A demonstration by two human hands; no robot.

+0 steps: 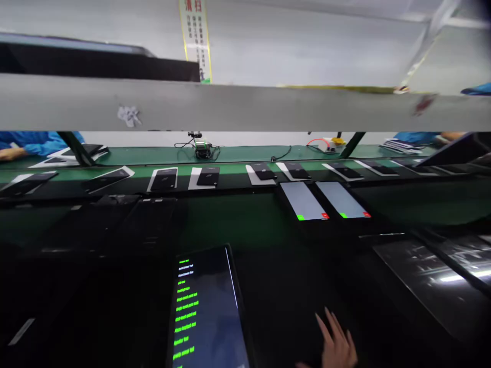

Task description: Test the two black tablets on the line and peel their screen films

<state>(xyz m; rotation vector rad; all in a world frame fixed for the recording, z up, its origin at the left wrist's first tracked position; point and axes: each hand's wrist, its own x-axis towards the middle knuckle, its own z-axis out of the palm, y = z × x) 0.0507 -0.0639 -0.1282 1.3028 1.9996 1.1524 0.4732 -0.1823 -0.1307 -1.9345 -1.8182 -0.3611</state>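
My right hand [338, 341] is at the bottom edge, right of centre, with its fingers stretched out and slightly apart. Nothing is in it. To its left stands a lit tablet [215, 312], its dark screen listing test names in green and white text. A gap separates the hand from that tablet. My left hand is out of view. Farther off, two tablets with pale screens, one on the left [304, 200] and one on the right [342, 199], show green and red corner marks.
Dark devices on white sheets, such as one [209, 176], line the back of the green bench [230, 156]. A grey beam [245, 107] crosses above. Dark tablets [149, 220] lie left; a glossy panel [429, 286] lies right. Blue-sleeved people's arms [49, 142] appear at the far sides.
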